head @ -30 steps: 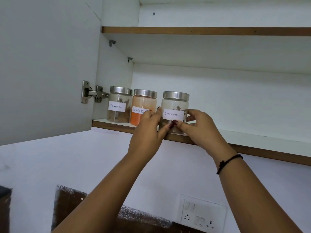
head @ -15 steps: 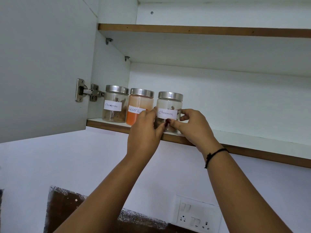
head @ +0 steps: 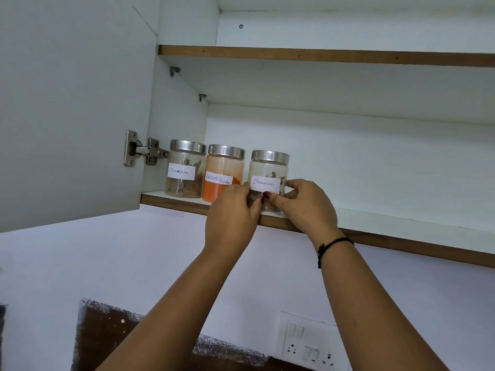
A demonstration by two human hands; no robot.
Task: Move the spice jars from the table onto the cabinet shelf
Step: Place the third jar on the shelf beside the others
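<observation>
A person is reaching up into an open wall cabinet, and the view is looking up along both forearms. Three glass spice jars with metal lids are standing in a row at the left end of the lower cabinet shelf, close to its front edge. From the left they are a first cinnamon jar, a red chilli powder jar just beside it, and a second cinnamon jar a little apart.

Both hands are gripping the second cinnamon jar low on its body. The left hand is curling round its left side and the right hand is pinching its right side, with the thumbs meeting under the paper label. The jar is standing upright. Its base is hidden behind the fingers, so whether it is fully resting on the shelf cannot be told.

The jar is probably rigid, smooth, breakable and fairly light, since it is only partly filled with bark pieces. The glass body below the lid is likely the safest hold, not the label.

The cabinet door is hanging open at the left on a metal hinge. A switch plate is showing on the wall below. The table is out of view.
</observation>
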